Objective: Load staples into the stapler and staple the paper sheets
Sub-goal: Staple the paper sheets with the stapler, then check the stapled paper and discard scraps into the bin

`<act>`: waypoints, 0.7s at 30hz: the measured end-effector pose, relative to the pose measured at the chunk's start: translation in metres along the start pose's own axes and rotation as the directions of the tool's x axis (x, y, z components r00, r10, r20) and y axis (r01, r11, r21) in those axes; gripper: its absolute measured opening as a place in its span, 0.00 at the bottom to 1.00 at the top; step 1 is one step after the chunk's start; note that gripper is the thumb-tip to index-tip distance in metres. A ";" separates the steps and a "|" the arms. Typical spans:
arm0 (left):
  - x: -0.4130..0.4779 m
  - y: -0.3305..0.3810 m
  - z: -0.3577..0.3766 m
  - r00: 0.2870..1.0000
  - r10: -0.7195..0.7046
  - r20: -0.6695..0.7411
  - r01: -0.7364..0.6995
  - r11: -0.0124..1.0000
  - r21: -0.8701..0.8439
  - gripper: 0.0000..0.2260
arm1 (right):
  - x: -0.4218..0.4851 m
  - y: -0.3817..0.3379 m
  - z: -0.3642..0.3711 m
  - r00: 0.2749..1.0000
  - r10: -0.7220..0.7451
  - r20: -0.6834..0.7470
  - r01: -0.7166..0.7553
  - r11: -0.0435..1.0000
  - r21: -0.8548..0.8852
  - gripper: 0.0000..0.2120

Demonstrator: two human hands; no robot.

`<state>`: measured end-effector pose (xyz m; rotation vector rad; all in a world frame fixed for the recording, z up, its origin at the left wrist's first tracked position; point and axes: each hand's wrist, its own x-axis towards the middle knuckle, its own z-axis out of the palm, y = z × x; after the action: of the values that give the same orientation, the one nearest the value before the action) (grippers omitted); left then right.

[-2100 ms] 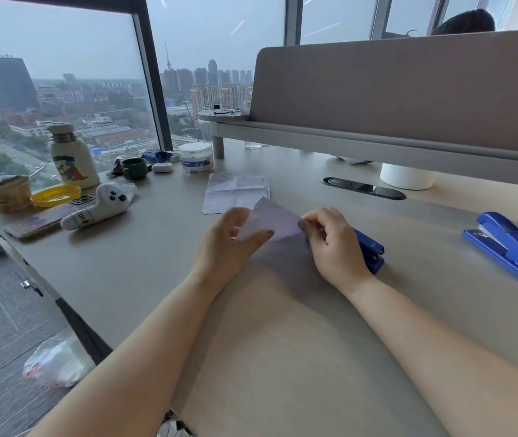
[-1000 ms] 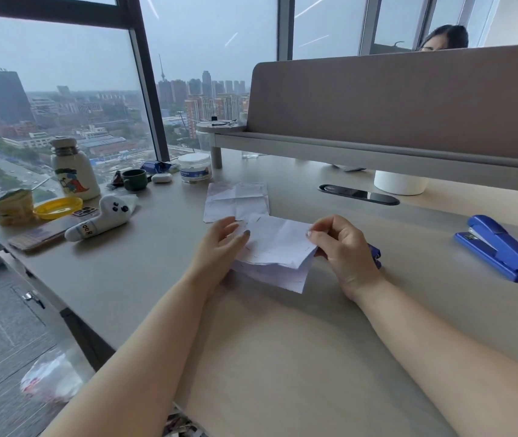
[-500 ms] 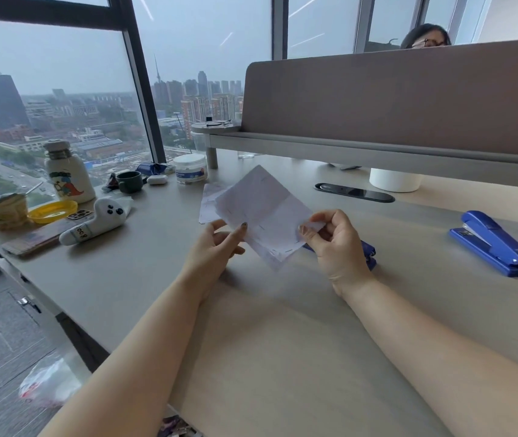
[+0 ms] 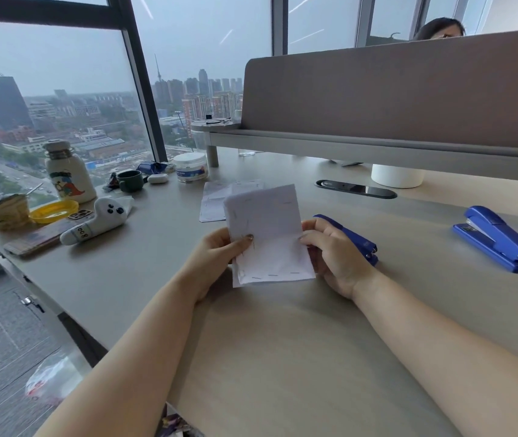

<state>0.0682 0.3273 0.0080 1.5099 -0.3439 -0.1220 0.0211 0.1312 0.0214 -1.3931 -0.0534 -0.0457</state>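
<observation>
A small stack of white paper sheets [image 4: 270, 234], with several staples along its edges, is held upright above the desk. My left hand [image 4: 216, 257] pinches its left edge with the thumb on the front. My right hand [image 4: 333, 250] grips the right edge. Just behind my right hand lies a small blue stapler [image 4: 358, 239], partly hidden by the fingers. A second, larger blue stapler [image 4: 497, 238] rests on the desk far right. More white sheets [image 4: 216, 200] lie flat behind the held stack.
At the left desk edge stand a bottle [image 4: 68, 171], yellow dish [image 4: 53, 211], white seal-shaped toy [image 4: 97, 225], green cup [image 4: 130, 181] and a white jar [image 4: 190, 167]. A grey partition [image 4: 393, 89] with a shelf runs along the back; a person sits behind it.
The sheets were lifted off the desk, turned from tilted to upright and squared in front of me. Both hands kept hold of the edges.
</observation>
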 end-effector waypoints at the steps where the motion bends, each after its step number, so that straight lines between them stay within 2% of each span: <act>1: 0.000 -0.001 -0.001 1.000 -0.010 0.011 0.011 1.000 -0.015 0.05 | 0.000 0.000 0.000 1.000 0.003 0.000 -0.003 1.000 -0.016 0.07; 5: 0.000 0.002 -0.002 1.000 0.029 0.008 -0.029 0.999 -0.044 0.07 | 0.006 0.006 0.000 0.998 -0.024 -0.060 0.022 0.999 -0.038 0.05; 10: 0.000 0.001 -0.003 0.999 0.047 -0.021 -0.048 0.999 -0.024 0.11 | 0.007 0.004 -0.004 0.999 -0.040 -0.030 0.042 0.998 0.048 0.10; 12: 0.000 0.003 -0.002 0.999 0.049 -0.021 -0.049 0.999 0.013 0.15 | 0.005 0.003 -0.005 0.998 -0.034 -0.054 0.036 0.999 0.027 0.12; 16: -0.004 0.008 0.001 0.998 0.049 -0.050 -0.048 0.999 0.026 0.14 | 0.008 0.004 -0.006 0.993 0.000 -0.117 0.006 0.998 0.055 0.13; 19: -0.003 0.002 0.003 0.989 0.119 -0.092 -0.101 0.979 0.178 0.06 | 0.007 0.007 -0.003 0.994 -0.049 -0.093 0.041 0.995 -0.088 0.06; 21: -0.004 -0.001 0.001 0.989 0.103 -0.102 -0.085 0.982 0.167 0.08 | 0.007 0.011 -0.002 0.990 -0.095 -0.103 0.075 0.981 -0.181 0.05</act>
<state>0.0641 0.3276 0.0065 1.6506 -0.3420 0.0659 0.0288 0.1309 0.0102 -1.5634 -0.0167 -0.2031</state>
